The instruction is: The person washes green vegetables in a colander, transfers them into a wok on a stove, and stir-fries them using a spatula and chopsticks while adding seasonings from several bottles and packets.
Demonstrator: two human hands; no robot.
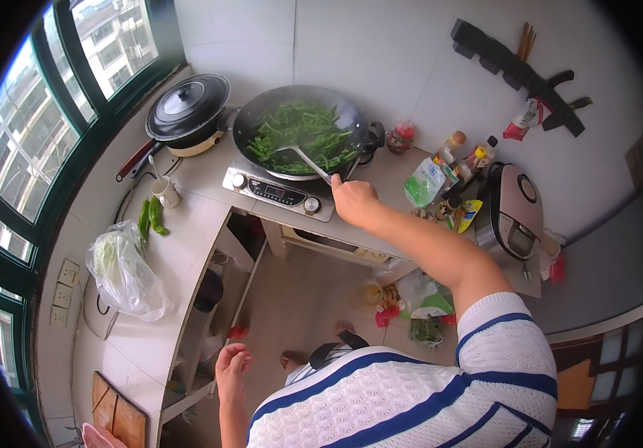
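My right hand point(353, 200) grips the handle of a metal spatula point(313, 162), whose blade lies among chopped green vegetables point(299, 131) that look like beans or peppers. They lie in a dark wok point(352, 112), with faint steam above. Under the wok is an electric cooktop point(276, 193) with two knobs and a display. My left hand point(233, 361) is raised at the lower left, fingers curled loosely, holding nothing, near the edge of the left counter.
A lidded pan point(188, 106), a mug point(165, 192), green peppers point(156, 215) and a bagged vegetable point(125, 269) stand left. Seasoning bottles point(450, 147) and a rice cooker point(514, 210) stand right. A cutting board point(120, 411) lies lower left; bags point(419, 297) lie on the floor.
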